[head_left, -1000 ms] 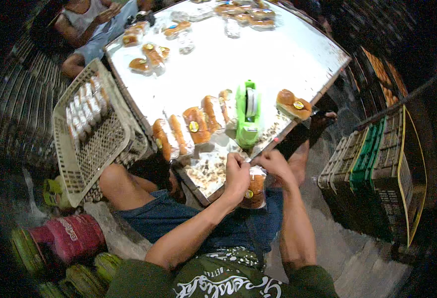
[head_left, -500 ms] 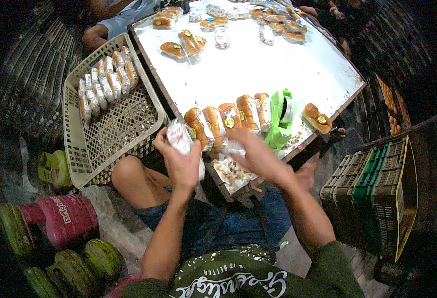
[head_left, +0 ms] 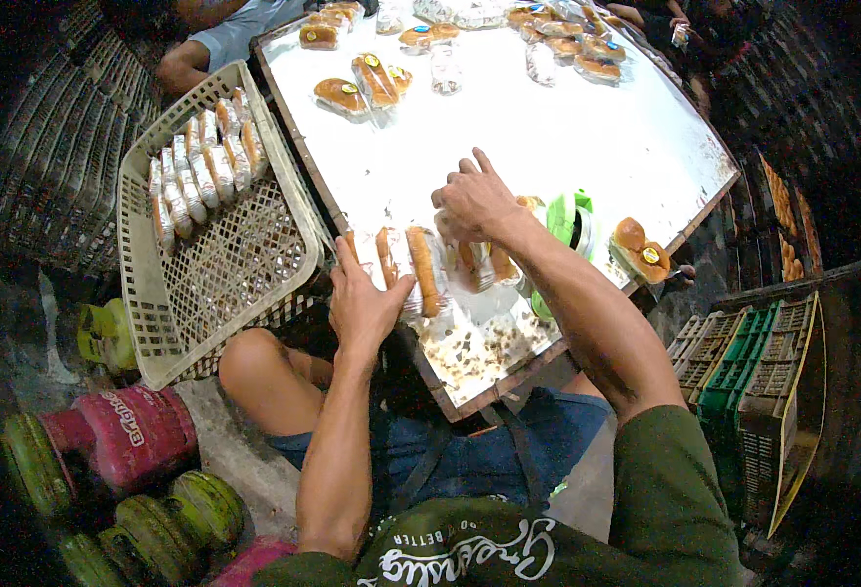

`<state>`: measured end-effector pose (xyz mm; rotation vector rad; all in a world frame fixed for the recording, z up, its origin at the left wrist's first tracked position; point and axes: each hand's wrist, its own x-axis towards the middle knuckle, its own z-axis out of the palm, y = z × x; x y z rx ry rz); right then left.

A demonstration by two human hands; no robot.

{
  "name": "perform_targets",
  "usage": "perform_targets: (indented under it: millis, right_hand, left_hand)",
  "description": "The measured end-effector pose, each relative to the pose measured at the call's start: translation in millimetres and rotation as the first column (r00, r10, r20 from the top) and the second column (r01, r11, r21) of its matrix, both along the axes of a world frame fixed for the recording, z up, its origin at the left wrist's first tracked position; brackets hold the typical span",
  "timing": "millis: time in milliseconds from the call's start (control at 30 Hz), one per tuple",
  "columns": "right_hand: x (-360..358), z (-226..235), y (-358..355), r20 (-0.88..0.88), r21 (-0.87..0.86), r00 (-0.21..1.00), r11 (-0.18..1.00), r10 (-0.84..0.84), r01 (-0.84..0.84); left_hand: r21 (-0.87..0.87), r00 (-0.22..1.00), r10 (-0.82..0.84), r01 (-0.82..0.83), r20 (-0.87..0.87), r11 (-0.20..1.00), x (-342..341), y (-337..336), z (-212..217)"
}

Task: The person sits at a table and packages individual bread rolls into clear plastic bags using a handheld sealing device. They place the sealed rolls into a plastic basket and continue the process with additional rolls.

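Left hand point(head_left: 364, 315) parted at thumb and fingers, it lies against the near left end of a row of wrapped buns point(head_left: 424, 274) on the table point(head_left: 548, 137). The buns are long and golden brown, set side by side, each in a clear wrapper with white patches; those just right of the left hand are sharp, while the ones under the right wrist are partly hidden and blurred. The left thumb and fingertips touch the nearest wrappers with bun between them; how firmly they press, I cannot tell.

Beyond and to the right of it, the right hand point(head_left: 474, 203) is over the far side of the row, index finger stretched forward and the other fingers curled in. Whether it holds anything cannot be told.

Just right of the right hand, partly behind its forearm, stands a green tape dispenser point(head_left: 562, 217); farther right lies a double bun point(head_left: 639, 250) with a yellow sticker. Left of the left hand, a pale crate point(head_left: 143, 303) bears rows of packed buns point(head_left: 200, 176). Well beyond both hands lie more wrapped buns point(head_left: 376, 80).
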<state>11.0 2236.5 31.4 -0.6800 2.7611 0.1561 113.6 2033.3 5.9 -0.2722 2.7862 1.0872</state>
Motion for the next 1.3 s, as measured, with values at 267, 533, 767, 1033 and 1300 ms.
perform_targets:
  millis: [267,533,767,1033,1300]
  right_hand:
    - [6.6,3.5,64.1,-0.236,-0.025,0.918,0.947,-0.317,0.321]
    - [25.8,2.6,62.1,0.312,-0.234,0.862,0.847,-0.4,0.478]
    - [69.9,6.9,47.2,0.375,-0.785,0.847,0.357,-0.376,0.506]
    - [-67.1,98.3,-151.8,-0.161,-0.807,0.974,0.589,-0.162,-0.036]
    - [-64.6,10.9,-290.6,-0.096,-0.353,0.995,0.935,-0.028,-0.008]
  left_hand:
    - [-0.317,0.998,-0.042,0.054,0.047,0.947,-21.5,37.0,10.0]
    - [-0.083,0.981,0.089,-0.075,0.171,0.994,-7.6,7.7,6.0]
    - [0.489,0.967,0.073,0.058,-0.244,0.87,2.1,-26.8,6.3]
    - [0.268,0.919,0.11,-0.005,-0.378,0.963,-79.3,-241.0,107.2]
    - [0.13,0.886,0.147,-0.225,0.439,0.966,-75.7,-366.6,14.9]
